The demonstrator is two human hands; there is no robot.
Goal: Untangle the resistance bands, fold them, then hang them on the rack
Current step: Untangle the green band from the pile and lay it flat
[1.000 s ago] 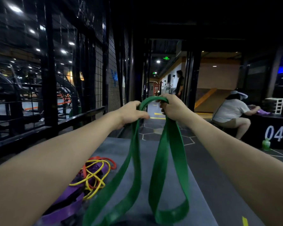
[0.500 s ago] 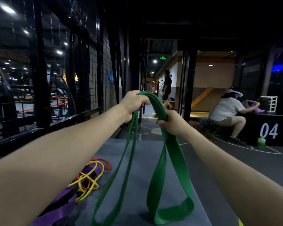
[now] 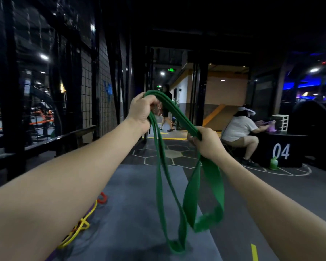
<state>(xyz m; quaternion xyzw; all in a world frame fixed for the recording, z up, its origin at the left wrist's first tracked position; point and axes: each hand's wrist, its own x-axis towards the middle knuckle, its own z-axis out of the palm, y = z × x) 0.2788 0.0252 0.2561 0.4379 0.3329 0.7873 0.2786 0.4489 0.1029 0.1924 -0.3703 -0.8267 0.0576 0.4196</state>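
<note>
From my head camera, I hold the green band (image 3: 203,187) out in front of me with both arms stretched forward. My left hand (image 3: 142,112) is the higher one, its fingers curled tight around the top of the band. My right hand (image 3: 205,143) sits lower and to the right, also gripping the band in a closed fist. Between the two hands a short doubled stretch of band runs down at a slant. Below my left hand two thin strands hang down; below my right hand a wider loop hangs, its lower edge blurred. The strands meet in a low loop close to the grey mat (image 3: 132,213). On the mat by my left forearm lie a yellow band (image 3: 83,223) and a red band (image 3: 103,198), partly hidden.
</note>
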